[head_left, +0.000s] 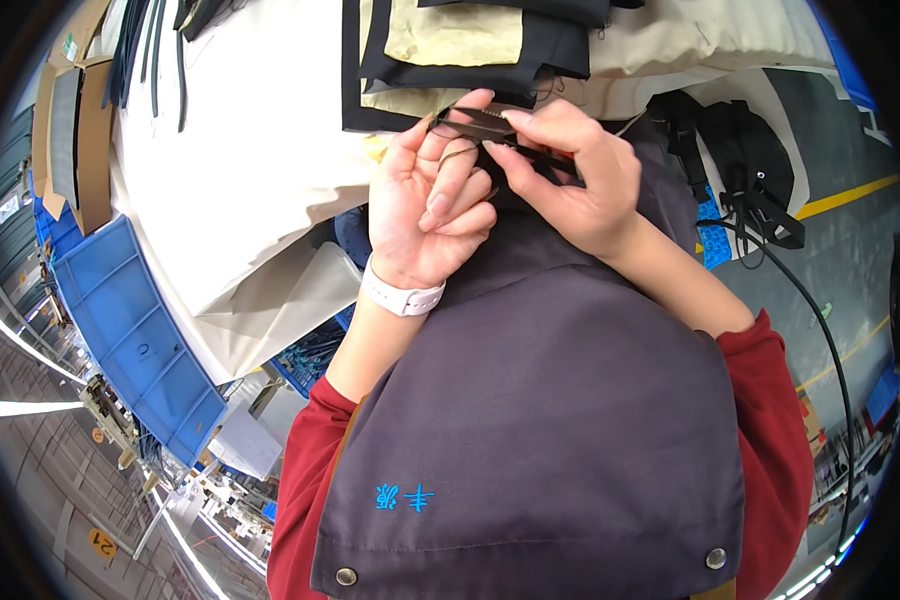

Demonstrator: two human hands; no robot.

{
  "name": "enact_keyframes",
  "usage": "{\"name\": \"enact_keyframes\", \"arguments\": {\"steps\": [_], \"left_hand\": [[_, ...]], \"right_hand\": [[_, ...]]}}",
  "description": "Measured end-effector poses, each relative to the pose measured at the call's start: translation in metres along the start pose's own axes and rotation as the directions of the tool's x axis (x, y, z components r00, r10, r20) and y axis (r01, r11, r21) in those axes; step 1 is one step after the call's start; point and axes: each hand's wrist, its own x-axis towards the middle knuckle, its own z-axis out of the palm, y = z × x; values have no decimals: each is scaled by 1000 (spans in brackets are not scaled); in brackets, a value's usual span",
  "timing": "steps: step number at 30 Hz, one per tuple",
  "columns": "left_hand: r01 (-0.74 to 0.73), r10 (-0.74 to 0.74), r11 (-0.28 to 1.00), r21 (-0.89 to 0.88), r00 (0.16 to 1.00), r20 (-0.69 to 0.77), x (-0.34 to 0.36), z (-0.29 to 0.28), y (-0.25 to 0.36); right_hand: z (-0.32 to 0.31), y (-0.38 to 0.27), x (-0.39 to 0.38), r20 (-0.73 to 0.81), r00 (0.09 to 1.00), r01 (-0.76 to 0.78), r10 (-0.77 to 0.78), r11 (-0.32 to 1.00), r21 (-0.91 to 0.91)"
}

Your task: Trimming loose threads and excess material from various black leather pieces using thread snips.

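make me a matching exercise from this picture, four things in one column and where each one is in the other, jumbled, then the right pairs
Things
1. dark hand tool
2. white strap
3. yellow floor stripe
4. black fabric pieces

Places
A. at the right of the picture, on the grey floor
B. beyond the hands, by the top edge of the picture, with pale pieces among them
C. around the left wrist
D. between the fingers of the right hand

Right pairs: 1-D, 2-C, 3-A, 4-B
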Motion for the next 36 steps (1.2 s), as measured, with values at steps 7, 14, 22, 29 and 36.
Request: {"name": "enact_keyframes", "arguments": {"steps": [7, 14, 22, 29, 36], "left_hand": [[-1, 1, 1000, 8, 1000, -16, 0, 0, 0], [27, -27, 1000, 9, 1000, 3, 1, -4, 3], [33, -33, 999, -9, 999, -7, 0, -2, 2], [28, -28, 1000, 8, 999, -23, 0, -1, 1], [19, -18, 999, 35, 1000, -23, 1, -2, 2]], "right_hand": [[-20, -33, 28, 129, 976, -155, 177, 975, -160], [-25, -45, 41, 176, 949, -243, 261, 963, -116], [-27, -43, 44, 219, 916, -326, 337, 941, -87], [-28, -42, 46, 237, 933, -254, 270, 962, -96], [-30, -44, 49, 269, 912, -288, 309, 951, -113]]}}
